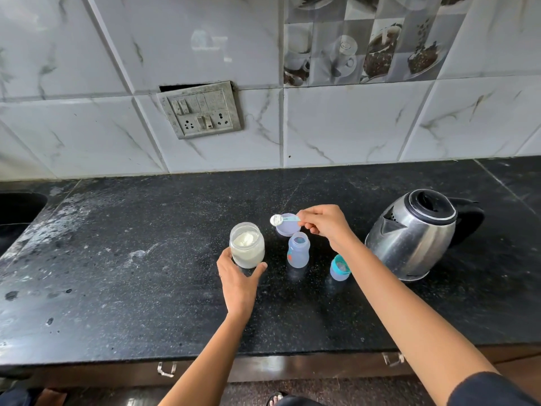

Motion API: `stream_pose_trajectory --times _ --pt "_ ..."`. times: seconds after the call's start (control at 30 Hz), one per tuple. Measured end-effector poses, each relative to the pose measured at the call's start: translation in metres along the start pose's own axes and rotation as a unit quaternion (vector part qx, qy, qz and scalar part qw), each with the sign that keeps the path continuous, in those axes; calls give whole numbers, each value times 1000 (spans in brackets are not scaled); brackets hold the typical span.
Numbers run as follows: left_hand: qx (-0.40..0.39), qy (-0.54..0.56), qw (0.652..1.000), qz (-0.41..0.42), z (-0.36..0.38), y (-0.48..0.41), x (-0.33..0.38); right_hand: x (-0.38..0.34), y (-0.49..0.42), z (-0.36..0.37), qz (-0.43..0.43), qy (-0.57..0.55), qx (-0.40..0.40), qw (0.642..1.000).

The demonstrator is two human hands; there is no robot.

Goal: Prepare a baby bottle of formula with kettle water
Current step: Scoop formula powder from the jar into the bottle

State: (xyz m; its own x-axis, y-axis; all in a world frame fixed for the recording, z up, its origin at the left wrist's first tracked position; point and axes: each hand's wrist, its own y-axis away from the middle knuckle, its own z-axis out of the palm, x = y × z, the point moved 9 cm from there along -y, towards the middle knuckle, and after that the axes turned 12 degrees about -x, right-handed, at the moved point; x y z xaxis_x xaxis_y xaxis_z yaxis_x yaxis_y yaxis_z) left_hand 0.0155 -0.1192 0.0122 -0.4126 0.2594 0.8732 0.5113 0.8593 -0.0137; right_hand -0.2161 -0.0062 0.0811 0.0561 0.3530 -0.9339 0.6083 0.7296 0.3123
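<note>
Left hand [238, 278] curls its fingers round the formula jar [247, 249], just left of the bottle [298, 250]. Right hand [325, 221] pinches a powder-filled scoop [276, 220] just behind the bottle.

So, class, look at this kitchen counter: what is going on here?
A person is making formula. The left hand holds the open jar of powder, while the right hand pinches a scoop loaded with powder, near the purple lid behind the open baby bottle. The teat cap and the kettle stand to the right.
</note>
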Motion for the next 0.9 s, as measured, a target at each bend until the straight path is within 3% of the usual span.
stream_pose_trajectory --times 0.3,0.6,0.77,0.9 --pt "-10 -15 1000 0 32 17 21 15 18 -38 -7 50 31 998" --pt "-203 4 979 10 95 -7 41 26 19 -44 -18 74 29 997" --pt "-241 18 970 15 111 -18 50 32 16 -43 -14 93 29 995" --pt "-225 -1 974 38 109 -21 58 32 15 -45 -12 110 34 993"
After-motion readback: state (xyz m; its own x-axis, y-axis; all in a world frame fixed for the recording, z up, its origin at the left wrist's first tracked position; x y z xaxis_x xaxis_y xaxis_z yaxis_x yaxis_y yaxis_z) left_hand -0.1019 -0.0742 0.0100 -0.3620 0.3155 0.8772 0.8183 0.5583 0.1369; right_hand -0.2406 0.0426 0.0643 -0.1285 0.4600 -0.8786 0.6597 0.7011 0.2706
